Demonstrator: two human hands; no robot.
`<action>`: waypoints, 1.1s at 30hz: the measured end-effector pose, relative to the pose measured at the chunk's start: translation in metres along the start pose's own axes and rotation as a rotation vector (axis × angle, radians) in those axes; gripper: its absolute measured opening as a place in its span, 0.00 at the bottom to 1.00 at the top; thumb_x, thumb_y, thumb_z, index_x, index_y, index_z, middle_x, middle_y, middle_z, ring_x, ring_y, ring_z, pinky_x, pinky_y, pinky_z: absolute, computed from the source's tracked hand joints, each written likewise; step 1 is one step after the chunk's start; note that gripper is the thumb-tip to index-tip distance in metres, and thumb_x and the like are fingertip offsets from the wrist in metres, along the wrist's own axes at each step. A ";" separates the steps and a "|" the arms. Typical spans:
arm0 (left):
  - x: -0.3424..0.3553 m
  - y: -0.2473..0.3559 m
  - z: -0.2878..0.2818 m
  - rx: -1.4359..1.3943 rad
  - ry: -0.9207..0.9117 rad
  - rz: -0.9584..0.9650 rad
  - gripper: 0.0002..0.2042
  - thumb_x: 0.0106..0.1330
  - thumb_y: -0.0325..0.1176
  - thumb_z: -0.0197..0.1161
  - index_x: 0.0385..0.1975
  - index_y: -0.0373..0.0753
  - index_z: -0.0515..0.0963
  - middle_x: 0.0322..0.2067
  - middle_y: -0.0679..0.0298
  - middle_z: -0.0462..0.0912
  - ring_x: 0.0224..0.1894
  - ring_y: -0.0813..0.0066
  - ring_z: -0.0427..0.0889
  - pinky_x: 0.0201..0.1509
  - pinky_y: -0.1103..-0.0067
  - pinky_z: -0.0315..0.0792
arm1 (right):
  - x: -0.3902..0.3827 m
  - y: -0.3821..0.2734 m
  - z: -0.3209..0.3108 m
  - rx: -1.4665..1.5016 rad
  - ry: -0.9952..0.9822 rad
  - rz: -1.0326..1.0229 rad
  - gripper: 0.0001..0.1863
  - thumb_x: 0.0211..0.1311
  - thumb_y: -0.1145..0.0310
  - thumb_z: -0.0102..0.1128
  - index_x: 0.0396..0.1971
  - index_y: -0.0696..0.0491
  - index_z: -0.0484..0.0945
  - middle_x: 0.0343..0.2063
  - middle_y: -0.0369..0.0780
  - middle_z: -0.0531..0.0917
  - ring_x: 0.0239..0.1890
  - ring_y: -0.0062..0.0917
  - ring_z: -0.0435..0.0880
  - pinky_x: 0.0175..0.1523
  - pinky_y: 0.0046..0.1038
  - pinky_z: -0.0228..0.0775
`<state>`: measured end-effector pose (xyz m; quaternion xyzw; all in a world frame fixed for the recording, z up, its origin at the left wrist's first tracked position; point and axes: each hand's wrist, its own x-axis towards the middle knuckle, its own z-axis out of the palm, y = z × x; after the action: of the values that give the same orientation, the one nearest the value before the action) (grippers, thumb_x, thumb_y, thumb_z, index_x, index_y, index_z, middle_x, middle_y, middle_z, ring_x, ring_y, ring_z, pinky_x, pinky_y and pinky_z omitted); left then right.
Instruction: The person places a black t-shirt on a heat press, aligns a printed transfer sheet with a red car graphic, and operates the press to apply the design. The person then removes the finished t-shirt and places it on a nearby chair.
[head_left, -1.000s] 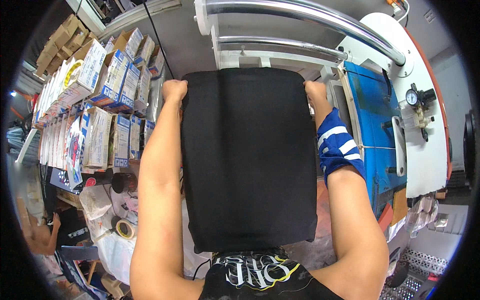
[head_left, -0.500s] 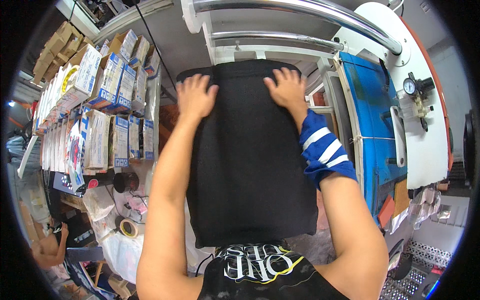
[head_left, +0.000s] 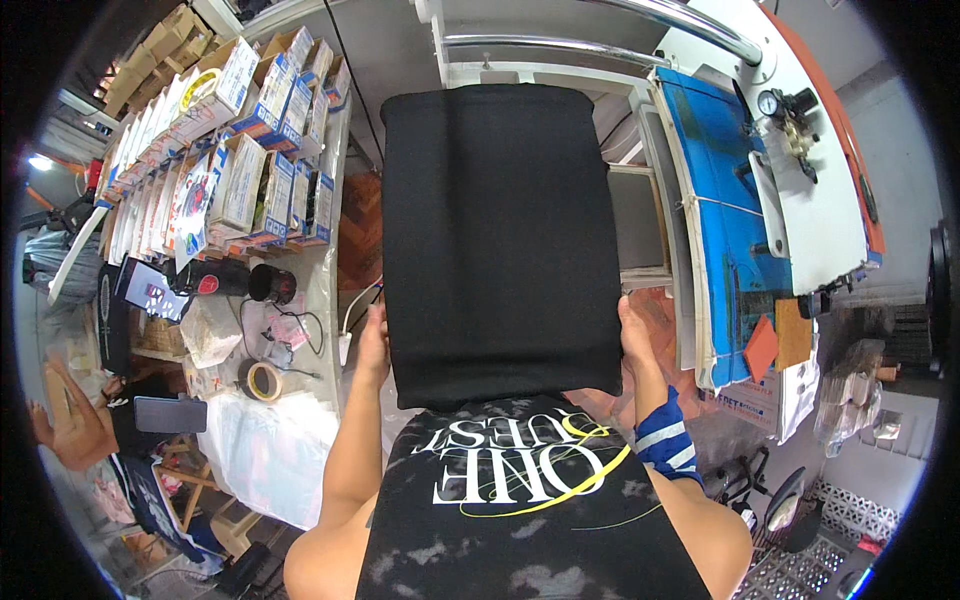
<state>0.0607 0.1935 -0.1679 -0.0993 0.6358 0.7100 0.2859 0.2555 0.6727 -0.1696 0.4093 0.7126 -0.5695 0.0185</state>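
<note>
A black cloth (head_left: 500, 240) lies stretched flat over a broad rectangular board in front of me, its rounded far corners covered and its near edge close to my shirt. My left hand (head_left: 372, 345) grips the cloth at the board's near left side, thumb upward. At the near right side, my right hand (head_left: 637, 335) grips the other edge the same way. Most fingers of both hands are hidden under or behind the cloth. A blue band with white stripes (head_left: 664, 440) sits around my right forearm.
Open boxes of flat packs (head_left: 290, 190) fill a table on the left, with tape rolls (head_left: 263, 381) and a phone (head_left: 171, 415) nearer. A white machine with chrome bars (head_left: 560, 52) stands behind. Blue panels (head_left: 740, 220) and a pressure gauge (head_left: 769, 103) are on the right. Another person's arm (head_left: 75, 410) shows far left.
Both hands have slid from the far corners of the cloth back toward me, down to its near sides. The view has shifted, with the cloth now higher in it.
</note>
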 end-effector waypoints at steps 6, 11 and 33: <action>-0.035 0.025 -0.043 -0.218 -0.168 -0.172 0.18 0.72 0.38 0.68 0.54 0.32 0.80 0.50 0.60 0.87 0.51 0.72 0.85 0.59 0.75 0.76 | -0.030 -0.005 -0.035 0.557 -0.072 0.025 0.22 0.74 0.58 0.62 0.54 0.63 0.80 0.51 0.45 0.86 0.52 0.29 0.86 0.60 0.29 0.76; -0.032 -0.002 -0.054 -0.133 -0.176 -0.095 0.15 0.74 0.37 0.66 0.52 0.34 0.81 0.50 0.61 0.88 0.51 0.72 0.85 0.59 0.74 0.76 | -0.025 0.018 -0.043 0.722 -0.005 -0.017 0.23 0.72 0.60 0.64 0.56 0.63 0.78 0.53 0.46 0.85 0.53 0.33 0.86 0.62 0.35 0.76; -0.031 -0.056 -0.077 -0.087 0.023 -0.004 0.16 0.77 0.39 0.60 0.56 0.33 0.78 0.52 0.62 0.84 0.55 0.71 0.81 0.63 0.71 0.73 | -0.028 0.053 -0.048 0.539 0.105 0.103 0.16 0.75 0.64 0.60 0.54 0.59 0.81 0.51 0.43 0.86 0.53 0.28 0.84 0.59 0.30 0.74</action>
<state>0.0987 0.1125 -0.2126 -0.1213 0.6072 0.7353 0.2755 0.3271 0.6975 -0.1807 0.4642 0.5136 -0.7148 -0.0990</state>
